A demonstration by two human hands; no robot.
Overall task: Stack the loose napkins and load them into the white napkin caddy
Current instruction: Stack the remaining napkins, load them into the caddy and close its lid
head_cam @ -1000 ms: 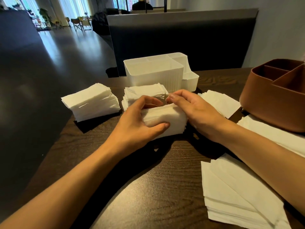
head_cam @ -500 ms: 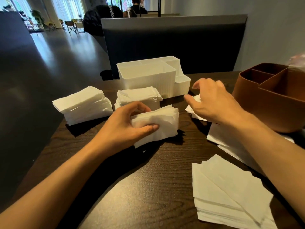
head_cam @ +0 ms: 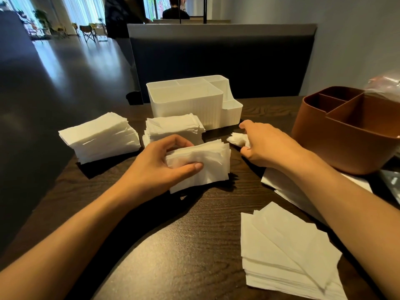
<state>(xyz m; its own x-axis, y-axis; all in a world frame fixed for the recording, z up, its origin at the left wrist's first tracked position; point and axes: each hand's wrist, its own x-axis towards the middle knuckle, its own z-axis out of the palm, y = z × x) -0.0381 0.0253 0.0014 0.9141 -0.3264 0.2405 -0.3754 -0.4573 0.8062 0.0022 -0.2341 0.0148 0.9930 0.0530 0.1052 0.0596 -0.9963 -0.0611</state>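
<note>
At the lower right of the frame, nearest the camera, a fanned pile of large napkins point(head_cam: 287, 254) is lying on the dark wood worktop point(head_cam: 194, 234), with both bare forearms reaching in from the bottom corners. Just above the middle of the frame, the left hand point(head_cam: 155, 167) is gripping a thick bundle of napkins point(head_cam: 205, 163), the thumb pressing across its near face and the fingers curling over its top edge, while the bundle's lower edge is resting on the worktop. To its right, the right hand point(head_cam: 268, 144) is closing around a small clump of napkins point(head_cam: 238, 139), the fingers curling over it so that only its left tip is showing. Another sheet of flat napkins point(head_cam: 281, 187) is lying partly hidden under the right forearm. Behind the left hand, a middle stack of napkins point(head_cam: 173, 126) is sitting just in front of the white napkin caddy point(head_cam: 194, 100), and a taller left stack point(head_cam: 99, 137) is standing apart at the centre left. The caddy is sitting upright in the upper middle of the frame, its compartments holding nothing visible. At the right edge, a brown caddy point(head_cam: 346, 135) is standing with its divided top open. A dark panel point(head_cam: 216, 61) is rising behind the worktop.
</note>
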